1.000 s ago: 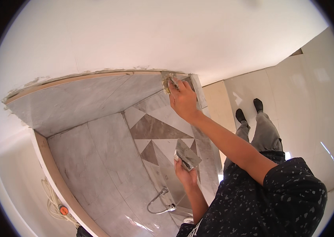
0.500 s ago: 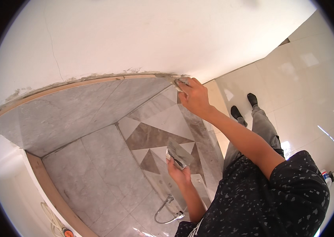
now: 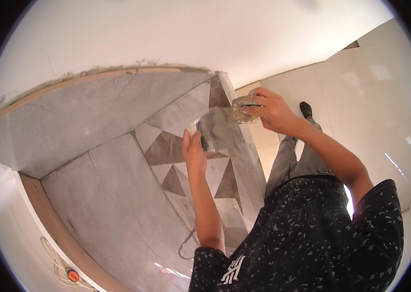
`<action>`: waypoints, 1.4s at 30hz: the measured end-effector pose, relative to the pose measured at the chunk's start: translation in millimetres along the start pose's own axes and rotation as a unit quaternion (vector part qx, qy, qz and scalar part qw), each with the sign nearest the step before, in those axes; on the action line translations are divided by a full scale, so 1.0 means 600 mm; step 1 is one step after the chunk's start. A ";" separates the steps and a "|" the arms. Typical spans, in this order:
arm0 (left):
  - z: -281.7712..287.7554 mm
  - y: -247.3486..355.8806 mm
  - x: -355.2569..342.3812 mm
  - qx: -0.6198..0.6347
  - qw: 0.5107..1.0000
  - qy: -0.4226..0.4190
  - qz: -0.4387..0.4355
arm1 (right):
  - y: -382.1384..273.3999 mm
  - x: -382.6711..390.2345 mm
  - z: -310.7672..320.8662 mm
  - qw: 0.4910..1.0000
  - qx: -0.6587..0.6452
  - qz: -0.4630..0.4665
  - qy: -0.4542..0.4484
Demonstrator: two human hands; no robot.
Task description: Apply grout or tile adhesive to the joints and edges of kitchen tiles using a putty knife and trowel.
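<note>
My left hand (image 3: 195, 152) is closed on a wide flat metal putty knife (image 3: 221, 130), with a patch of grey paste on its blade. To the right, my right hand (image 3: 274, 113) grips a small scraper (image 3: 245, 110) smeared with yellowish-grey paste. The scraper sits at the right edge of the putty knife; whether the two touch I cannot tell. Beyond both hands runs a rough seam of grey filler (image 3: 69, 78) along a wooden strip (image 3: 54, 90), between the white wall (image 3: 132, 34) and the grey tiled surface (image 3: 84, 114).
Brown and white triangle-patterned tiles (image 3: 169, 148) lie beneath my hands. A curved metal tap (image 3: 186, 246) is partly hidden by my left arm. At lower left, a cable with an orange end (image 3: 72, 276) hangs beyond a wooden ledge (image 3: 59, 221). Cream floor tiles (image 3: 346, 92) extend right.
My right hand has drawn the scraper back from the corner of the seam, toward the putty knife. My left hand has risen with the putty knife to meet it. The view has shifted slightly.
</note>
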State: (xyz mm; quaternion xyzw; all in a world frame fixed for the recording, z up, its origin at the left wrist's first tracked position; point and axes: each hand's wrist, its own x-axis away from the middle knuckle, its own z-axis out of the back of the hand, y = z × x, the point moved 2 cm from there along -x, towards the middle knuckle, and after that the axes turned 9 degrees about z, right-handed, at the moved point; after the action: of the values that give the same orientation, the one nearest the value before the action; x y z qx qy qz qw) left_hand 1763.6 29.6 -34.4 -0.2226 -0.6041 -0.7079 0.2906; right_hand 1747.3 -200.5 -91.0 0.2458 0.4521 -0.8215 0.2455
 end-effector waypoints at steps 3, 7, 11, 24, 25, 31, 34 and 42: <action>-0.027 0.024 -0.020 -0.079 0.995 -0.050 -0.025 | -0.007 -0.011 0.018 1.000 -0.010 0.011 -0.023; -0.037 0.027 -0.027 -0.097 0.991 -0.077 -0.044 | -0.024 -0.034 -0.004 0.994 0.006 0.107 -0.032; 0.002 0.028 -0.025 -0.007 0.997 0.006 -0.077 | -0.001 -0.036 -0.003 0.994 -0.028 0.074 -0.072; 0.095 -0.068 0.055 0.132 0.985 0.110 -0.005 | 0.037 -0.076 -0.215 0.939 0.037 -0.250 0.233; 0.096 -0.077 0.060 0.132 0.985 0.110 -0.004 | 0.035 -0.080 -0.217 0.948 0.062 -0.258 0.176; 0.104 -0.093 0.075 0.154 0.982 0.111 -0.003 | 0.067 -0.046 -0.137 0.921 -0.042 -0.376 0.087; 0.096 -0.094 0.075 0.192 0.977 0.092 -0.007 | 0.100 -0.070 -0.146 0.898 -0.057 -0.437 0.001; 0.068 -0.123 0.069 0.236 0.970 0.056 0.026 | 0.037 -0.173 -0.097 0.926 -0.090 -0.366 0.028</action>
State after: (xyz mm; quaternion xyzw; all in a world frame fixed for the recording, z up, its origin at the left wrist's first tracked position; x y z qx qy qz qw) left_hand 1681.4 71.3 -53.5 -0.1230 -0.7307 -0.5491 0.3866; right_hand 1850.8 -141.9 -67.2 0.0626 0.5895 -0.8028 -0.0641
